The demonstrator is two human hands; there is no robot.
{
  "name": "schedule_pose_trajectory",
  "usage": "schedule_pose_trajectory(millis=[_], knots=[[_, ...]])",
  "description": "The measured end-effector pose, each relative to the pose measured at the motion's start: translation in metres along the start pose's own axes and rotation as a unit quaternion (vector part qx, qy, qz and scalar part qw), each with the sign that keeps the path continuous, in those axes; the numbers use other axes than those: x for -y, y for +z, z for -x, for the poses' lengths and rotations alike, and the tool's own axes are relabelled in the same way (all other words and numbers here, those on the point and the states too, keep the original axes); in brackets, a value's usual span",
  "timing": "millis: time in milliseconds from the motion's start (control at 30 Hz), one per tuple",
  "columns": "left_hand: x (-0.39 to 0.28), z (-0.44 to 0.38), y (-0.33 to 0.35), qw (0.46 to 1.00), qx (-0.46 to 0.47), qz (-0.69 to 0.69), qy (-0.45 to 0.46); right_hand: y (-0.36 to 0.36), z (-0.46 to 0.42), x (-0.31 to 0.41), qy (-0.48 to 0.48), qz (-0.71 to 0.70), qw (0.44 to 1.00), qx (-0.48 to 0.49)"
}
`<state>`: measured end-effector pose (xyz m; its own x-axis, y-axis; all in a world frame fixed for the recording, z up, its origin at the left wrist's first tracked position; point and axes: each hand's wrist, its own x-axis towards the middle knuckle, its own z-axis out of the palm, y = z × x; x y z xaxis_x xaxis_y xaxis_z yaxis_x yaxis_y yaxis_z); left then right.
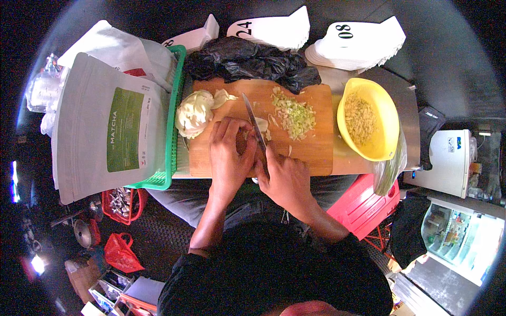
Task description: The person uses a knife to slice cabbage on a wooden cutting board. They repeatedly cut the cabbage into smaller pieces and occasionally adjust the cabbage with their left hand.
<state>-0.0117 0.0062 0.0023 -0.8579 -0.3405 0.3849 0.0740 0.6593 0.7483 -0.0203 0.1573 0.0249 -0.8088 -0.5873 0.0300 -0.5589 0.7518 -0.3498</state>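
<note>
My right hand (286,177) grips a kitchen knife (255,118) by its handle. The blade slants up and leftward over a wooden cutting board (221,158). Close to the blade's left side, my left hand (231,146) has its fingers curled; whether they pinch anything is hidden. Pale slices (261,125) lie beside the blade, partly covered by it. A partly cut head of cabbage (194,113) sits at the board's left end, with a loose leaf (223,98) at its upper right. Chopped pale-green pieces (294,114) form a pile right of the knife.
Left of the board stands a green plastic basket (174,130) with grey pouches (91,130). A black plastic bag (245,59) lies crumpled along the far edge. On the right, a yellow bowl (389,134) of chopped yellowish food overlaps a clear bag (389,173). White numbered cards (355,43) stand behind.
</note>
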Motion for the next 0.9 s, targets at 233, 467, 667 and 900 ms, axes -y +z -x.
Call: schedule_pose_trajectory(millis=[233,467,667,900], knots=[[0.0011,0.0,0.0009,1.0,0.008,0.009,-0.008,0.0011,-0.0021,-0.0014,0.01,-0.013,1.0,0.02],[0.0005,-0.0006,0.0001,1.0,0.007,0.009,-0.004,-0.0006,-0.0026,-0.0016,0.007,-0.021,0.999,0.024],[0.0022,-0.0006,0.0016,1.0,0.01,0.01,-0.01,0.0024,-0.0017,-0.0042,0.002,-0.019,1.0,0.022],[0.0038,-0.002,0.0009,1.0,0.008,-0.008,0.008,0.0046,-0.003,-0.005,-0.007,-0.035,0.999,0.009]])
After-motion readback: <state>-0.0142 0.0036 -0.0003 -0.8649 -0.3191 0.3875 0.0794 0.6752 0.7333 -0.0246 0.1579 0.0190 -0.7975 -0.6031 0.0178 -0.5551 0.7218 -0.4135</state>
